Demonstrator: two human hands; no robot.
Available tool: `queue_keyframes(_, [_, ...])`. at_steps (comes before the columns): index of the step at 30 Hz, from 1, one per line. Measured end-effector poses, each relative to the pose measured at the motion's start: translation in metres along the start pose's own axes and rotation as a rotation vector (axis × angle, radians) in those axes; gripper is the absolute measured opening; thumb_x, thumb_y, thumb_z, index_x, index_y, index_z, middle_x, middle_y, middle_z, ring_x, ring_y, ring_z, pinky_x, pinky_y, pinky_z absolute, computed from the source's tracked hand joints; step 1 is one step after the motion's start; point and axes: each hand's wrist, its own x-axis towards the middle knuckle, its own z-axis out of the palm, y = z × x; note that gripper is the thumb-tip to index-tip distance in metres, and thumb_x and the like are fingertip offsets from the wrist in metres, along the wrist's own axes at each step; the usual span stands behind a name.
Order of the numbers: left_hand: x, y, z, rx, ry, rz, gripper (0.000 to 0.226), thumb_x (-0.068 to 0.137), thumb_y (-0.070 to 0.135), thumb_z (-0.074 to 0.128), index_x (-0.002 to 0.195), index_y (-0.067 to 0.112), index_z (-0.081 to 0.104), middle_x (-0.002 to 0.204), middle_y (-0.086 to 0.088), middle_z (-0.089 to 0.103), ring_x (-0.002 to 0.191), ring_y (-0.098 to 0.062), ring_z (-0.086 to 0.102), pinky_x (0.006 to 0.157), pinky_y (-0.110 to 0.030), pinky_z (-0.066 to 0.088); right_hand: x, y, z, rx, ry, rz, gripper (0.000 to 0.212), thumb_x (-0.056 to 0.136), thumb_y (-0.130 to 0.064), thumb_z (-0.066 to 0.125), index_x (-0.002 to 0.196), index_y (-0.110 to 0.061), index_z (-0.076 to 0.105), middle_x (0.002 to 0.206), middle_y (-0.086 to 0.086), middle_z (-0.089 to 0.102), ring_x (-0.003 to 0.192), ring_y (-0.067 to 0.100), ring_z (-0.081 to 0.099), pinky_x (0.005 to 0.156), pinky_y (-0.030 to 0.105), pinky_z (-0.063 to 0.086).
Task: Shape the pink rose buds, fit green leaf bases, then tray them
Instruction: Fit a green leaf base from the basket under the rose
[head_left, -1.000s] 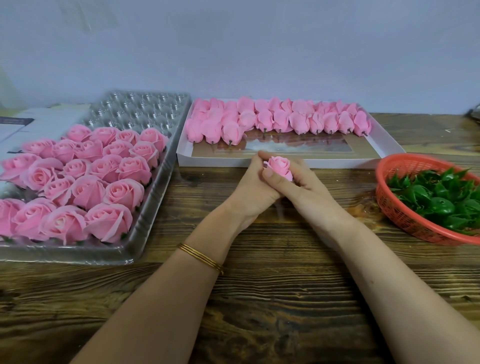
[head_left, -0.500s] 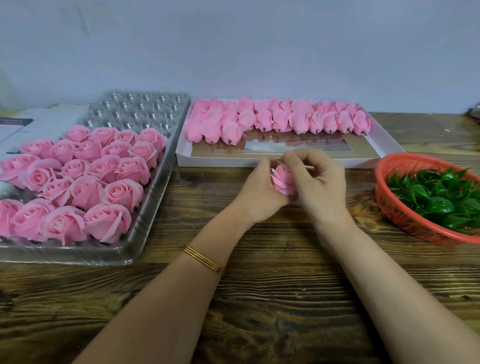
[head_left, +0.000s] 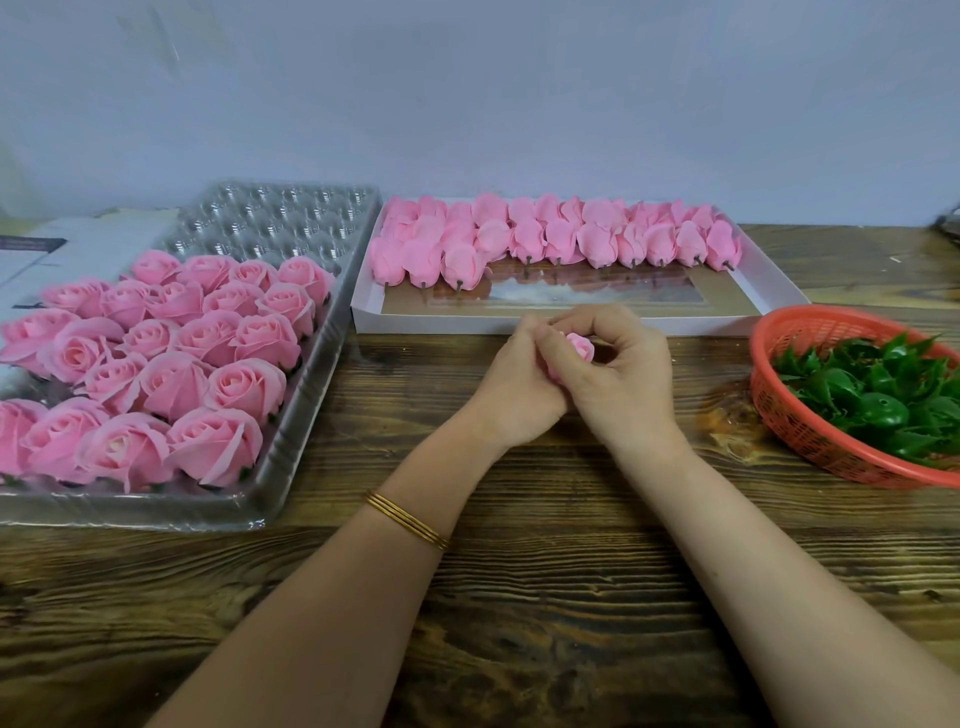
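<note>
We see a pink bud (head_left: 579, 347), pink roses (head_left: 156, 364) with paler hearts in a clear, silvery dimpled tray (head_left: 270, 218), pink closed buds (head_left: 545, 239) in a white box (head_left: 441, 325), glossy dark green leaf bases (head_left: 883, 387) in an orange-red mesh basket (head_left: 795, 421), gold bangles (head_left: 408, 521), and a dark brown, heavily grained worktop (head_left: 545, 597).

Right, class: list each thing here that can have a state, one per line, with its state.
Left hand: grips the rose bud.
Right hand: pinches the same bud.
Clear tray: partly filled with shaped roses, far cells unfilled.
White box: unshaped buds lined along its far side.
Red basket: holds green leaf bases.
</note>
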Motion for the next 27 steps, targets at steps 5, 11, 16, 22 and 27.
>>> queue_keyframes(5, [0.000,-0.001,-0.001,0.022,0.014,0.010,0.058,0.063,0.018,0.065,0.110,-0.014,0.054,0.109,-0.030,0.063,0.103,-0.040,0.064,0.089,-0.055,0.052,0.000,-0.003,-0.001,0.066,-0.037,0.073,0.013,0.075,-0.022,0.077,0.079,-0.011,0.072,0.087,0.011,0.071,0.089,0.029,0.065,0.086,0.050,0.051])
queue_keyframes(11, [-0.002,0.000,-0.001,-0.033,0.028,-0.005,0.056,0.064,0.013,0.069,0.112,-0.012,0.053,0.109,-0.027,0.064,0.089,-0.019,0.062,0.076,-0.037,0.055,-0.002,-0.007,-0.001,0.229,-0.109,0.291,0.021,0.076,-0.025,0.080,0.087,-0.010,0.070,0.094,0.018,0.067,0.085,0.040,0.062,0.070,0.047,0.051])
queue_keyframes(16, [-0.001,-0.008,-0.003,-0.042,0.053,0.000,0.042,0.077,0.004,0.075,0.113,0.002,0.051,0.092,0.001,0.063,0.069,0.007,0.063,0.055,-0.013,0.050,-0.005,-0.011,-0.004,0.338,-0.225,0.353,0.033,0.072,-0.021,0.085,0.099,-0.014,0.067,0.090,0.004,0.067,0.080,0.017,0.061,0.057,0.023,0.046])
queue_keyframes(22, [0.000,-0.011,-0.003,-0.071,0.064,-0.020,0.044,0.076,-0.001,0.079,0.108,0.007,0.051,0.102,-0.004,0.066,0.094,-0.018,0.064,0.085,-0.036,0.054,0.006,-0.013,-0.017,0.512,-0.094,0.356,0.015,0.074,-0.022,0.070,0.088,-0.018,0.067,0.070,-0.009,0.063,0.066,0.004,0.059,0.064,0.020,0.045])
queue_keyframes(27, [0.001,-0.013,-0.003,-0.056,0.048,-0.036,0.042,0.076,-0.001,0.077,0.098,0.018,0.047,0.088,0.009,0.057,0.072,0.000,0.053,0.065,-0.011,0.043,0.011,-0.011,-0.024,0.505,-0.100,0.296,0.020,0.089,-0.005,0.064,0.072,-0.016,0.061,0.062,-0.012,0.058,0.064,0.004,0.051,0.072,0.022,0.041])
